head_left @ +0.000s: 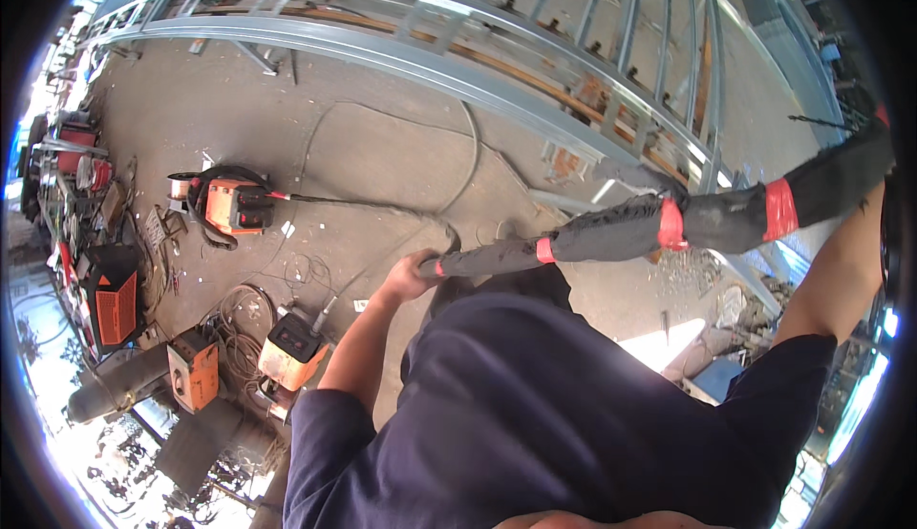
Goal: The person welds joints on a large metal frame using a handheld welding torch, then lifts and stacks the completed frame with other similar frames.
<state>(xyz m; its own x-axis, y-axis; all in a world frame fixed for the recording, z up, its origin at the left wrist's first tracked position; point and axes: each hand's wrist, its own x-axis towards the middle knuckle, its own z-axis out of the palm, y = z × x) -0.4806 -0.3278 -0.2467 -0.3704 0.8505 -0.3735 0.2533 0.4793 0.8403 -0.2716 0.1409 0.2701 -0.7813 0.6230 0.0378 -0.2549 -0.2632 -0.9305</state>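
Observation:
A thick cable bundle (611, 233) in a worn black sleeve, bound at intervals with red tape, stretches across in front of my body. It rises from the left toward the upper right. My left hand (413, 276) is closed around its thinner end, beside a band of red tape. From there a dark cable (363, 206) runs over the floor to an orange and black machine (237, 206) with a carrying handle, resembling a welding wire feeder. My right forearm (839, 271) reaches up to the bundle's thick end at the right rim. The bundle and picture edge hide that hand's fingers.
A long metal frame with many bars (458, 4) spans the far side. Orange machines (194, 376) and coiled cable (244, 314) sit at the lower left. A loose grey hose (473, 147) loops over the concrete floor (220, 99). Scrap (755, 324) lies at the right.

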